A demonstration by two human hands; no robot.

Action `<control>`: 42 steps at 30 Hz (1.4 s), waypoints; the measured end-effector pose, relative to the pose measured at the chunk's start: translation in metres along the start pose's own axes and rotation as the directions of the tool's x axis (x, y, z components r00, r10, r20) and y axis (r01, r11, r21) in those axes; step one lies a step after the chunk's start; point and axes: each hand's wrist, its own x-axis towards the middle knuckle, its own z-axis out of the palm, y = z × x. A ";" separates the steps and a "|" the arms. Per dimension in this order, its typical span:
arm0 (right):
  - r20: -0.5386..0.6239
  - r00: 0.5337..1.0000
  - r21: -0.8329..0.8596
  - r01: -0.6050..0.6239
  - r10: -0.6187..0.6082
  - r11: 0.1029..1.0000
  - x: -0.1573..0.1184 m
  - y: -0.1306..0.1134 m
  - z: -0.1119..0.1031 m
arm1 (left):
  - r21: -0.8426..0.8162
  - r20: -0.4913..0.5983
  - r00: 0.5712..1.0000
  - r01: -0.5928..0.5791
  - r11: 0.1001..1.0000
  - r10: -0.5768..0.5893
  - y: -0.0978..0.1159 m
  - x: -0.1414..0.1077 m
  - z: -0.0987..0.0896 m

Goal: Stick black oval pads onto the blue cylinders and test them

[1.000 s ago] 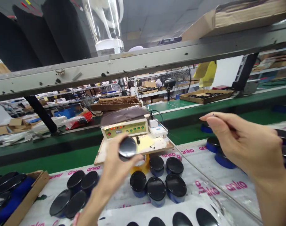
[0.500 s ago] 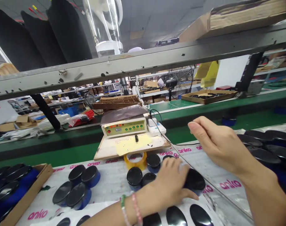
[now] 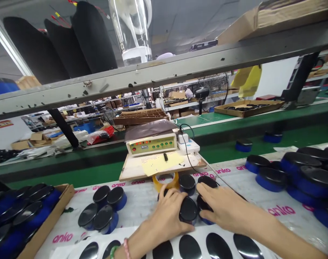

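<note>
Near the middle of the bench, my left hand [image 3: 167, 212] curls around a round part with a black top and blue side [image 3: 188, 209]. My right hand [image 3: 223, 207] lies over another such part [image 3: 204, 205] just to the right, its thumb and fingers on that part's top and side. More of these parts [image 3: 187, 184] stand close behind my hands, beside a roll of yellow tape [image 3: 166, 181]. In front lies a white sheet bearing black discs [image 3: 190, 246]. Four-lobed, a small cluster of black-topped parts [image 3: 104, 216] stands to the left.
A cardboard box [image 3: 58, 201] of similar parts is at the left, and a pile of them [image 3: 312, 180] at the right. Behind are a control box with lights [image 3: 153, 144] on a board, a cable, a green conveyor [image 3: 99, 171] and an overhead shelf [image 3: 158, 70].
My right hand has come down and left from the air onto the parts. My left hand has shifted left and closed round a part. The view has turned slightly left.
</note>
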 end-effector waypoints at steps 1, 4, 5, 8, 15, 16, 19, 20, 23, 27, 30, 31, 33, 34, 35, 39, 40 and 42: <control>-0.003 1.000 -0.016 -0.005 0.005 1.000 -0.005 0.000 0.006 | -0.023 -0.011 1.000 0.003 1.000 -0.003 0.000 0.001 0.001; -0.068 0.998 -0.039 0.000 -0.003 0.999 -0.018 0.004 0.021 | -0.146 -0.074 0.997 0.016 0.989 -0.027 0.003 0.001 -0.001; -0.087 0.996 -0.037 0.001 -0.004 0.999 -0.021 0.006 0.025 | -0.193 -0.094 0.995 0.024 0.981 -0.043 0.006 0.000 -0.004; -0.068 0.997 0.049 -0.016 0.019 0.999 -0.023 0.009 0.034 | -0.377 -0.159 0.980 0.051 0.925 -0.119 0.016 -0.004 -0.020; 0.058 0.995 0.248 -0.091 0.079 0.965 -0.013 0.010 0.027 | -0.469 -0.155 0.967 0.107 0.877 -0.202 0.030 -0.020 -0.043; 0.056 0.995 0.281 -0.096 0.084 0.955 -0.013 0.010 0.022 | -0.448 -0.125 0.972 0.125 0.885 -0.201 0.028 -0.022 -0.040; 0.012 0.991 0.410 -0.130 0.137 0.903 -0.015 0.014 0.005 | -0.276 -0.062 0.986 0.130 0.952 -0.152 0.019 -0.020 -0.021; -0.011 0.987 0.445 -0.141 0.163 0.885 -0.016 0.015 0.000 | -0.181 -0.059 0.992 0.097 0.979 -0.109 0.014 -0.016 -0.012; -0.070 0.971 0.493 -0.164 0.227 0.855 -0.020 0.018 -0.010 | 0.065 -0.052 0.999 -0.012 0.998 0.015 0.005 -0.004 0.011; -0.128 0.967 0.534 -0.119 0.219 0.837 -0.025 0.019 -0.014 | 0.054 -0.106 0.994 -0.019 0.998 0.025 0.014 0.005 0.012; -0.148 0.977 0.573 -0.041 0.153 0.818 -0.027 0.012 -0.016 | -0.191 -0.175 0.981 -0.114 0.975 0.080 0.035 0.003 -0.006; -0.155 0.980 0.586 -0.013 0.128 0.810 -0.026 0.009 -0.017 | -0.262 -0.199 0.976 -0.141 0.955 0.090 0.042 0.001 -0.012; -0.181 0.979 0.601 0.037 0.090 0.799 -0.023 -0.001 -0.020 | -0.336 -0.252 0.964 -0.166 0.927 0.081 0.053 -0.002 -0.024; -0.208 0.975 0.600 0.064 0.078 0.797 -0.020 -0.006 -0.021 | -0.344 -0.280 0.958 -0.166 0.924 0.068 0.057 -0.004 -0.029; -0.242 0.968 0.596 0.092 0.069 0.798 -0.017 -0.010 -0.023 | -0.342 -0.306 0.951 -0.159 0.926 0.051 0.059 -0.005 -0.033; -0.376 0.925 0.564 0.183 0.053 0.805 0.001 -0.029 -0.024 | -0.307 -0.375 0.927 -0.115 0.945 -0.009 0.059 -0.017 -0.044; -0.398 0.916 0.558 0.199 0.049 0.806 0.006 -0.034 -0.022 | -0.301 -0.384 0.923 -0.099 0.949 -0.026 0.057 -0.021 -0.045; -0.422 0.906 0.553 0.223 0.039 0.803 0.014 -0.045 -0.018 | -0.300 -0.400 0.915 -0.074 0.951 -0.055 0.052 -0.028 -0.045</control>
